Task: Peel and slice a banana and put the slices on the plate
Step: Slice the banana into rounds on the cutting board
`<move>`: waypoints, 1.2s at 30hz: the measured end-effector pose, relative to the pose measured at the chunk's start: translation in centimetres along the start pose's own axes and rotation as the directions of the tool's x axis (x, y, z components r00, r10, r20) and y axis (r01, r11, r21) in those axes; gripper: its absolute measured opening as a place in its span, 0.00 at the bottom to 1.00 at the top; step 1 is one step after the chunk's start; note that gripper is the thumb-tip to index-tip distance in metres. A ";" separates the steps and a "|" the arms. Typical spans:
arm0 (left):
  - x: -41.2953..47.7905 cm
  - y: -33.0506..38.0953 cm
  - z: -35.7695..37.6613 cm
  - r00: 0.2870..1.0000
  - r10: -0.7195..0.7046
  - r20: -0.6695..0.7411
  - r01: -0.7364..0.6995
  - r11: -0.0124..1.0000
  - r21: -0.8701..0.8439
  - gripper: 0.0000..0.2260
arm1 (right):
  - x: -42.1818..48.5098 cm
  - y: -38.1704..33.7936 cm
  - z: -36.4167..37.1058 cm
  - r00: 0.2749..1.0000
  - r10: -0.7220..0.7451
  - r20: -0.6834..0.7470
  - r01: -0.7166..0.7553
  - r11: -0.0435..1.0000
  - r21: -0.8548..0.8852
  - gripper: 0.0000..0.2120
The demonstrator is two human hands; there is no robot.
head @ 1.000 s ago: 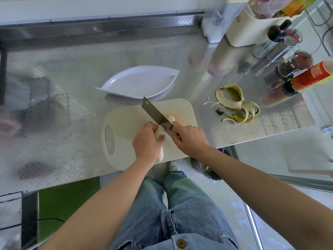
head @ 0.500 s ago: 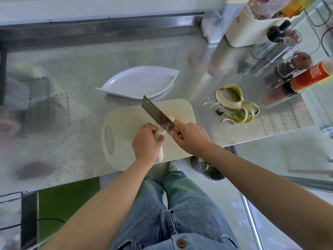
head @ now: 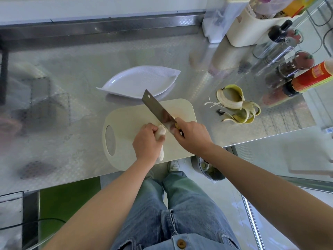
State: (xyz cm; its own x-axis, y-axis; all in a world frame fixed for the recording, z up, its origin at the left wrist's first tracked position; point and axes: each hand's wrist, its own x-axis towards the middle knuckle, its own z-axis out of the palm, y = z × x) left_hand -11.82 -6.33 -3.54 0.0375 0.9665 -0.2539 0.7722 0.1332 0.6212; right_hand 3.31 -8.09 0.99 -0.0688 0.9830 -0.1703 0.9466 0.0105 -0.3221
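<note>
At frame centre the left hand (head: 146,141) grips the peeled banana (head: 161,132), pale cream, its long axis running almost straight up the frame and its cut end pointing toward the cleaver (head: 156,107), whose handle the right hand (head: 192,137) clasps. It lies on a cream cutting board (head: 129,120). A white leaf-shaped plate (head: 140,80) sits just above the board and the peel (head: 236,105) to the right, on a shiny steel worktop (head: 72,69).

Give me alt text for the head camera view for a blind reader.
A person slices a peeled banana on a cutting board, left hand holding it, right hand gripping a cleaver at its far end. A white plate lies behind the board, the peel to the right.
</note>
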 end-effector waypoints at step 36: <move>-0.1 -0.1 -0.1 1.000 0.009 -0.009 -0.009 1.000 0.007 0.09 | -0.1 -0.3 -0.1 0.997 -0.012 0.077 0.017 0.997 -0.070 0.12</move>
State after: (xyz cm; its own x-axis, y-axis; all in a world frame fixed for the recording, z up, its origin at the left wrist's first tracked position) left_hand -11.98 -6.41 -3.46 0.0385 0.9696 -0.2414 0.7765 0.1230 0.6180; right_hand 3.04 -8.16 1.18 -0.1042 0.9657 -0.2379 0.9650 0.0402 -0.2593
